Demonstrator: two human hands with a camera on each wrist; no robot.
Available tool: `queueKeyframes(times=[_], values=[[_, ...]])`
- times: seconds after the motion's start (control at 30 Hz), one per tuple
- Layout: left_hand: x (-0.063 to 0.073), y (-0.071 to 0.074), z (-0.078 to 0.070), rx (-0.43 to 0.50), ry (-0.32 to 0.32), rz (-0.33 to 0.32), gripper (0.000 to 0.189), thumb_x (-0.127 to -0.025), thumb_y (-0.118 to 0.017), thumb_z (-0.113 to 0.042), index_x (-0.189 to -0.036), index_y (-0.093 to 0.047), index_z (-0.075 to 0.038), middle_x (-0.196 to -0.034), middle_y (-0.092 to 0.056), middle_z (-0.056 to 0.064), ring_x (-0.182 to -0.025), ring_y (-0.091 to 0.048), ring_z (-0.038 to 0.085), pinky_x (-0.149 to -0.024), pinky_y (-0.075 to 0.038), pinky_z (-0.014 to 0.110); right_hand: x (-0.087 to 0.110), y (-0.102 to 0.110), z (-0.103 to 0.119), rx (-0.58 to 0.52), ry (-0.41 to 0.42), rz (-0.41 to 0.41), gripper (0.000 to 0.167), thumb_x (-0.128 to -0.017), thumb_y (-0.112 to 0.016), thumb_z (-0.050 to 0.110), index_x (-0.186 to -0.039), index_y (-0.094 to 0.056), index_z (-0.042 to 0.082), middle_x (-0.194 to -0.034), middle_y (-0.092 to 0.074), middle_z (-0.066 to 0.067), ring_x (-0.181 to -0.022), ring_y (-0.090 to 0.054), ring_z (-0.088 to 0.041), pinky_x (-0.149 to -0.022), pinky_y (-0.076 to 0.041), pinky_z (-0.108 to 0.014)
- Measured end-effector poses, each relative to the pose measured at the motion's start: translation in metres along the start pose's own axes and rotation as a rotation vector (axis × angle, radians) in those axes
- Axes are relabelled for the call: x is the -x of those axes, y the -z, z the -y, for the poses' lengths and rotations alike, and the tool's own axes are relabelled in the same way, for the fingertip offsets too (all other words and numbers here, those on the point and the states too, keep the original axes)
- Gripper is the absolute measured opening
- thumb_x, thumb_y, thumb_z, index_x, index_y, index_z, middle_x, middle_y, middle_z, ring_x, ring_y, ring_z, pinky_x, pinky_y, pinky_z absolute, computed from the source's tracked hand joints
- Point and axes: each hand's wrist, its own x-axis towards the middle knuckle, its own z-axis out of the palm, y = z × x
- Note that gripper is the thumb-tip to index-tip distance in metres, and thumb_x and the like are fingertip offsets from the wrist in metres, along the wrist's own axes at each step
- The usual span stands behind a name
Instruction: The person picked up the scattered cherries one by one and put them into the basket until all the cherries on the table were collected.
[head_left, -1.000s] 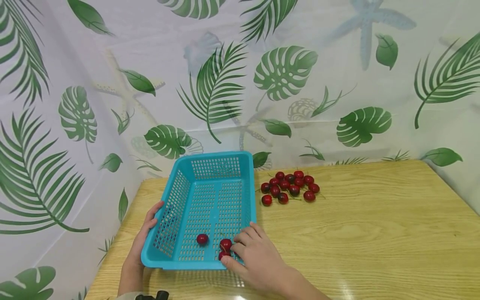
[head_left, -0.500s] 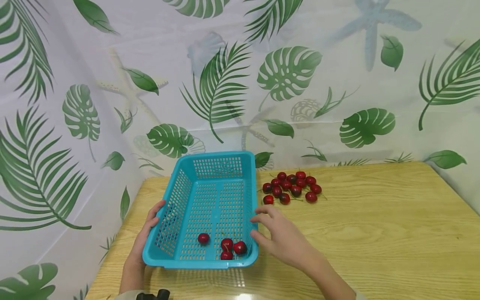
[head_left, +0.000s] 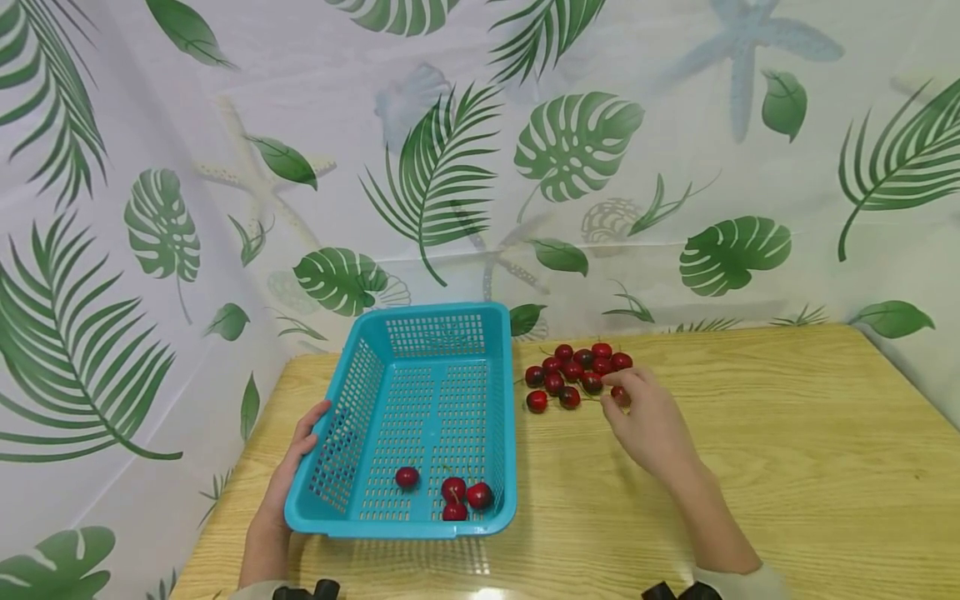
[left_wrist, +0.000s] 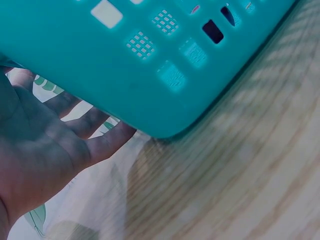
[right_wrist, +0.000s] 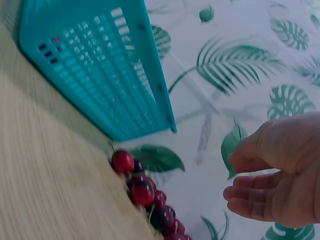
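Note:
A blue plastic basket (head_left: 435, 433) stands on the table with several cherries inside near its front; one cherry (head_left: 407, 477) lies apart from the others. My left hand (head_left: 281, 483) rests against the basket's outer left side, and the left wrist view shows its fingers (left_wrist: 107, 142) reaching along the wall with the palm off it. Over the right edge of a pile of cherries (head_left: 572, 364) is my right hand (head_left: 656, 425), thumb and fingers apart. A cherry (head_left: 621, 396) shows partly behind those fingers. Nothing is seen between them in the right wrist view.
The wooden table (head_left: 787, 450) runs out to the right of the pile. A leaf-printed cloth (head_left: 645, 192) hangs behind and at the left, close to the basket's far end. Stems stick out from some cherries.
My right hand has let go of a cherry at the basket's front right corner, then moved out over the rim and across to the pile. My left hand stays at the basket's side.

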Motion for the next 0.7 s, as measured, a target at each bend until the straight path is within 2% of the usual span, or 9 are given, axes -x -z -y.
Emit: queueKeyframes(times=[0.1,0.23,0.33,0.47,0.7], values=[[-0.001,0.001,0.001,0.008,-0.029,0.012,0.050,-0.106,-0.019,-0.014,-0.142,-0.041,-0.041,-0.137,-0.043,-0.026,-0.125,-0.044,-0.006,-0.100,-0.034,0.014,-0.003,0.005,-0.017,0.030,-0.058,0.017,0.028,-0.094,-0.058,0.007,-0.117,-0.064,-0.010,-0.117,-0.056,-0.029,-0.091,-0.062,-0.035,-0.076,-0.053,-0.048],[0.000,0.000,0.000,0.007,0.004,-0.002,0.048,-0.106,-0.020,-0.017,-0.145,-0.038,-0.039,-0.138,-0.041,-0.024,-0.125,-0.044,-0.006,-0.100,-0.035,0.015,-0.006,0.008,-0.037,0.066,-0.114,0.070,0.033,-0.094,-0.056,0.006,-0.119,-0.061,-0.015,-0.120,-0.053,-0.036,-0.092,-0.062,-0.040,-0.077,-0.053,-0.051],[0.000,0.000,0.000,0.007,0.018,-0.008,0.048,-0.106,-0.020,-0.018,-0.146,-0.037,-0.039,-0.138,-0.040,-0.023,-0.125,-0.044,-0.005,-0.100,-0.035,0.016,-0.006,0.008,-0.048,0.082,-0.136,0.107,0.034,-0.095,-0.055,0.006,-0.120,-0.060,-0.016,-0.121,-0.051,-0.038,-0.100,-0.059,-0.047,-0.083,-0.051,-0.056],[0.000,0.000,0.001,0.010,-0.005,0.004,0.050,-0.106,-0.019,-0.015,-0.144,-0.038,-0.039,-0.138,-0.042,-0.024,-0.126,-0.044,-0.005,-0.101,-0.035,0.016,-0.006,0.009,-0.056,0.090,-0.159,0.145,0.035,-0.095,-0.053,0.006,-0.122,-0.059,-0.016,-0.122,-0.050,-0.040,-0.111,-0.053,-0.054,-0.088,-0.048,-0.060],[0.000,0.000,0.000,0.011,0.008,-0.001,0.049,-0.106,-0.020,-0.016,-0.144,-0.039,-0.041,-0.137,-0.041,-0.023,-0.126,-0.043,-0.005,-0.101,-0.035,0.015,-0.006,0.008,-0.063,0.099,-0.166,0.176,0.034,-0.095,-0.051,0.005,-0.122,-0.059,-0.015,-0.124,-0.049,-0.041,-0.111,-0.052,-0.056,-0.086,-0.048,-0.060]])
